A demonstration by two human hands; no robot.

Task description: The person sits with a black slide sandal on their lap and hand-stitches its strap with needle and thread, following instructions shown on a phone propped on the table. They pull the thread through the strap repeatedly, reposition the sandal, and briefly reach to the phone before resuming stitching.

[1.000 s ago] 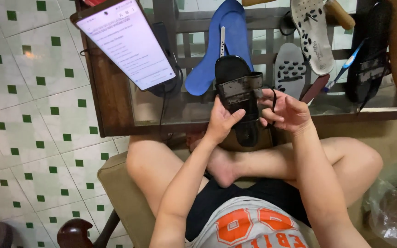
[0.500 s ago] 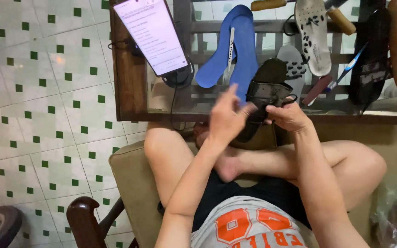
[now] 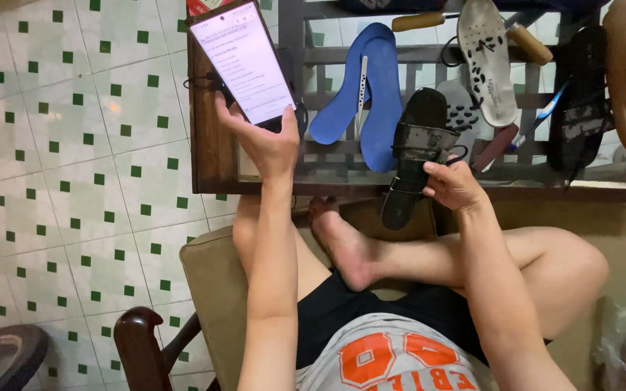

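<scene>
Sandal (image 3: 414, 156) in right hand (image 3: 454, 186) (left hand (image 3: 266, 141) on phone (image 3: 244, 61))

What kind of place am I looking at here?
Probably a home used for shoe repair: white floor tiles with green squares, a glass-topped wooden table strewn with blue insoles, and a black sandal in the right hand.

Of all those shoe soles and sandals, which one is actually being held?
The black strapped sandal, gripped by the right hand at the table's near edge. The blue insoles and the other soles lie untouched on the glass.

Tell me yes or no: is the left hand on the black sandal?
No, the left hand grips the phone; the right hand holds the black sandal.
</scene>
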